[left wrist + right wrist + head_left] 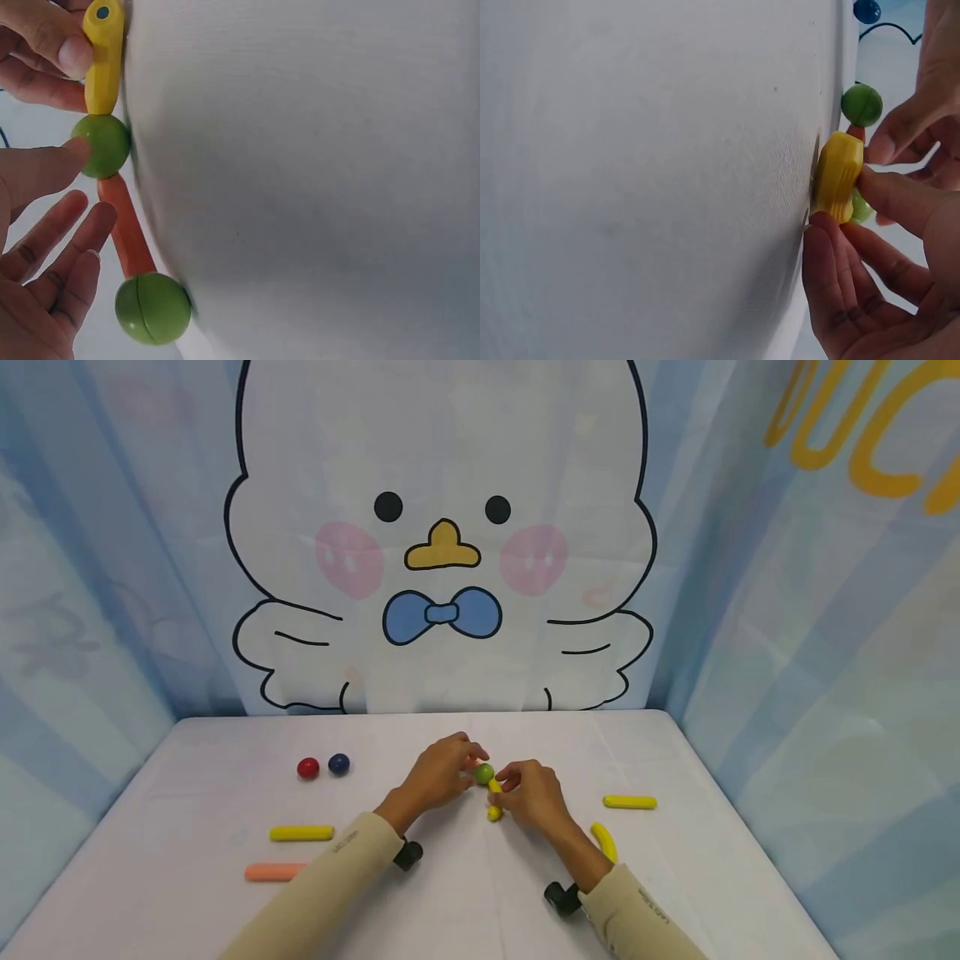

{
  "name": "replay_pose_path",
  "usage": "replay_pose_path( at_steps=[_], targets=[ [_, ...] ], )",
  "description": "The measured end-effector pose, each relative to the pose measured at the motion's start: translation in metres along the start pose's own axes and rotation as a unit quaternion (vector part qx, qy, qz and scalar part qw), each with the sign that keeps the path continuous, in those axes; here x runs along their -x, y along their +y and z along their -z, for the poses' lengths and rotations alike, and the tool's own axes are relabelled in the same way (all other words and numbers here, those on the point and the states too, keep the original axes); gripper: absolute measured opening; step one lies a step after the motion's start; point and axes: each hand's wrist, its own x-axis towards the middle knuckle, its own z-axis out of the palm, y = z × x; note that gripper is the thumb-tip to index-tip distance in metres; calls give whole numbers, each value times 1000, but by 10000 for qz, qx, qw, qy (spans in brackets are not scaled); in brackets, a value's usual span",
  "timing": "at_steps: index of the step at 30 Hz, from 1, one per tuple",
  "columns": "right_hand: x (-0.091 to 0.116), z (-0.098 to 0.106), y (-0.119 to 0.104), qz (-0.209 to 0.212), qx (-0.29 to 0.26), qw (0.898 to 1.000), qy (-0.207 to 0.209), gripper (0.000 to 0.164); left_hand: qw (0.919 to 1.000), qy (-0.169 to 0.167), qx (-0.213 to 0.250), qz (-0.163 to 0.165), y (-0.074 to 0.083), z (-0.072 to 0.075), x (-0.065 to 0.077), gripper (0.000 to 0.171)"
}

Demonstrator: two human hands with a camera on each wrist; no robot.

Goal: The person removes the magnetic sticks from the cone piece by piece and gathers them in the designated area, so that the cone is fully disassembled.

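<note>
Near the middle of the table, a chain runs from a short yellow stick (105,60) to a green ball (105,146), an orange stick (131,225) and another green ball (153,308) at its far end. My left hand (442,770) pinches the green ball between the two sticks, its thumb against the side and its other fingers spread loosely below the chain. With thumb and fingertips, my right hand (534,793) grips the yellow stick, which meets that ball. In the head view, my left hand hides the end ball.
At the back left sit a red ball (308,768) and a blue ball (339,765). Closer lie a yellow stick (302,833) and a salmon stick (272,872), partly behind my left sleeve. To the right are another yellow stick (630,802) and a curved yellow piece (603,842) beside my right forearm.
</note>
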Motion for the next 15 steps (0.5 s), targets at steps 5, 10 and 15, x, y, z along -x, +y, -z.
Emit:
replay_pose_path(
  at_steps=[5,10,15],
  targets=[
    [1,-1,-1,-41,-60,10000,28,30,10000,-38,-17,-14,-1,-6,-6,34],
    [1,-2,-2,-41,-64,9999,70,30,9998,-152,-119,-3,-1,-8,-9,31],
    [1,-1,-3,-25,-89,9999,84,30,9997,-180,-154,30,-2,-10,-12,30]
  ],
)
